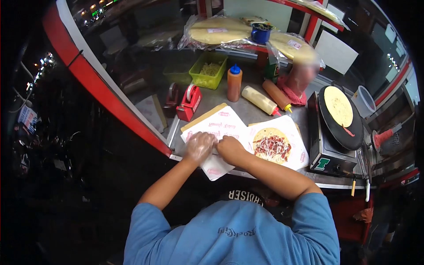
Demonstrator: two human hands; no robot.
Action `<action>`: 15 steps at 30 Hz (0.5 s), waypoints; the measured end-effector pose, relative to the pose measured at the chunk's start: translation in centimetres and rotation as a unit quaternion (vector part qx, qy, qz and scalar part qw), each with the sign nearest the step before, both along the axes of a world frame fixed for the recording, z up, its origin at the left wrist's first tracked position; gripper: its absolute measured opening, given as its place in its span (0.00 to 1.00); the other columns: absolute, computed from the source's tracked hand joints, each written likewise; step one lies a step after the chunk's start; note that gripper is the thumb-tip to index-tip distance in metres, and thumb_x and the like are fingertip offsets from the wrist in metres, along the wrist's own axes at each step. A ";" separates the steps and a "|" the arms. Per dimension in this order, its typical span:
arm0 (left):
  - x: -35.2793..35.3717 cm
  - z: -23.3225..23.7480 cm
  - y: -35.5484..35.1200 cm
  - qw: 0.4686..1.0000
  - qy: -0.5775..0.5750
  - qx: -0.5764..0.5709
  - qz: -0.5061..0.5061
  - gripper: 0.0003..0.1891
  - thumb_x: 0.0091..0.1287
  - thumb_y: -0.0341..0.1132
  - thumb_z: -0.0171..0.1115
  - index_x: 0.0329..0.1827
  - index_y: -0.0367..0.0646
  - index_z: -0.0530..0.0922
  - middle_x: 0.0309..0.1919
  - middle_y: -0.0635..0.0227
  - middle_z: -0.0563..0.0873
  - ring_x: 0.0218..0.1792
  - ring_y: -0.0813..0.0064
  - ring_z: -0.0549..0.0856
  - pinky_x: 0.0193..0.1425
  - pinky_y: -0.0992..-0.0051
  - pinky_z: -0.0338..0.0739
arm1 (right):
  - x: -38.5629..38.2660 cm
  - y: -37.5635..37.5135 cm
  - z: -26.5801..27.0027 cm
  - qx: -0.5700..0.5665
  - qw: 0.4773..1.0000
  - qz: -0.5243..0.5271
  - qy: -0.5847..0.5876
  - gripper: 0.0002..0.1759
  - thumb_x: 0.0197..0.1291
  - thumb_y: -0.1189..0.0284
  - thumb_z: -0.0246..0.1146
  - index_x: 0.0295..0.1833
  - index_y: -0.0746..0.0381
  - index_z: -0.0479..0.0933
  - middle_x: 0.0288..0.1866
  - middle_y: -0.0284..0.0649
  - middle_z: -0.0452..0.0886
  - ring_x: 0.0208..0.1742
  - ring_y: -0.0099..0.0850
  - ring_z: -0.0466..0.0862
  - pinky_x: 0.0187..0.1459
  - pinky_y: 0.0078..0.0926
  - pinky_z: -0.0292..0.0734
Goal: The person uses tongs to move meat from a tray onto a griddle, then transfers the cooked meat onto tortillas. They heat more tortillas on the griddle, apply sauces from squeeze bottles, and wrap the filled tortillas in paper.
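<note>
My left hand (199,148), in a clear plastic glove, is closed over a stack of printed white papers (224,118). Right beside it, my bare right hand (230,149) is also closed, knuckles up. The two hands meet at the papers' near part, and what their fingers pinch is hidden. A loose-looking white sheet (215,168) sticks out below them over the counter's edge. To the right, a round flatbread (272,145) with red-brown filling and white sauce streaks lies on another white paper (299,143).
Behind stand a red tape dispenser (190,104), a green basket (207,73), an upright orange bottle (234,83) and two lying sauce bottles (260,100) (277,95). A round griddle (329,126) with a flatbread (338,106) is at right. Spatulas (367,190) hang over the counter edge.
</note>
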State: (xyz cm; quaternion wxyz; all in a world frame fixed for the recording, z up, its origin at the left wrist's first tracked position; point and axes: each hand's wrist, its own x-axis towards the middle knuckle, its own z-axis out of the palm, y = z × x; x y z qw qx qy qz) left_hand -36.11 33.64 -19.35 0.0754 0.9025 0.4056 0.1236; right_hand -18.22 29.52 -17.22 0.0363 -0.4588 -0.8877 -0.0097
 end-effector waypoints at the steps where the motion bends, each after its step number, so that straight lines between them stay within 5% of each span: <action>1: -0.3 0.1 -0.6 1.000 0.000 0.007 -0.002 0.21 0.71 0.54 0.62 0.48 0.44 0.87 0.45 0.56 0.89 0.51 0.53 0.86 0.59 0.55 0.79 | 0.5 1.2 -0.1 -0.095 0.994 -0.038 0.033 0.10 0.54 0.71 0.68 0.41 0.62 0.87 0.40 0.51 0.88 0.49 0.46 0.87 0.50 0.43 0.81; 3: -1.1 0.1 -1.5 0.994 -0.068 0.072 -0.055 0.18 0.69 0.48 0.65 0.53 0.45 0.83 0.48 0.60 0.87 0.53 0.57 0.84 0.61 0.57 0.76 | 2.1 3.5 -0.8 -0.204 0.966 -0.061 0.147 0.13 0.54 0.73 0.67 0.45 0.64 0.87 0.40 0.57 0.88 0.46 0.51 0.89 0.48 0.46 0.82; 4: -1.1 -0.8 -1.6 0.994 -0.062 0.065 -0.058 0.18 0.69 0.48 0.65 0.53 0.45 0.83 0.48 0.60 0.87 0.53 0.57 0.84 0.61 0.57 0.76 | 3.0 4.6 -1.8 -0.251 0.947 -0.065 0.188 0.21 0.55 0.72 0.68 0.56 0.62 0.84 0.43 0.54 0.89 0.47 0.51 0.88 0.52 0.43 0.83; 8: -0.6 -1.1 0.2 0.992 0.066 0.091 -0.049 0.19 0.66 0.52 0.66 0.46 0.46 0.84 0.44 0.66 0.87 0.50 0.65 0.84 0.55 0.61 0.75 | 1.1 -0.4 -0.8 -0.069 0.982 -0.079 0.156 0.14 0.57 0.78 0.62 0.50 0.68 0.82 0.41 0.52 0.87 0.50 0.49 0.86 0.50 0.50 0.81; 12: -0.9 0.1 -0.6 0.991 0.110 0.077 -0.027 0.13 0.61 0.47 0.71 0.37 0.47 0.84 0.38 0.66 0.88 0.48 0.63 0.85 0.56 0.60 0.75 | 1.1 -1.3 -0.7 0.013 0.998 -0.023 0.054 0.11 0.59 0.78 0.59 0.45 0.70 0.81 0.39 0.50 0.87 0.47 0.46 0.85 0.48 0.42 0.83; 14: -2.6 0.5 -1.2 0.994 -0.040 0.094 0.042 0.18 0.63 0.51 0.71 0.43 0.46 0.84 0.40 0.64 0.89 0.47 0.58 0.86 0.53 0.55 0.77 | 1.3 -0.4 -0.6 -0.007 1.000 -0.004 0.020 0.11 0.60 0.77 0.59 0.45 0.70 0.81 0.39 0.50 0.87 0.47 0.46 0.84 0.48 0.38 0.83; 15: -3.3 -0.3 -1.7 0.987 -0.016 -0.069 0.144 0.22 0.67 0.53 0.70 0.44 0.40 0.82 0.41 0.60 0.89 0.44 0.57 0.88 0.49 0.55 0.81 | 1.5 0.1 -1.7 -0.009 0.998 -0.021 0.061 0.11 0.60 0.77 0.59 0.46 0.70 0.81 0.39 0.49 0.87 0.47 0.46 0.84 0.49 0.38 0.83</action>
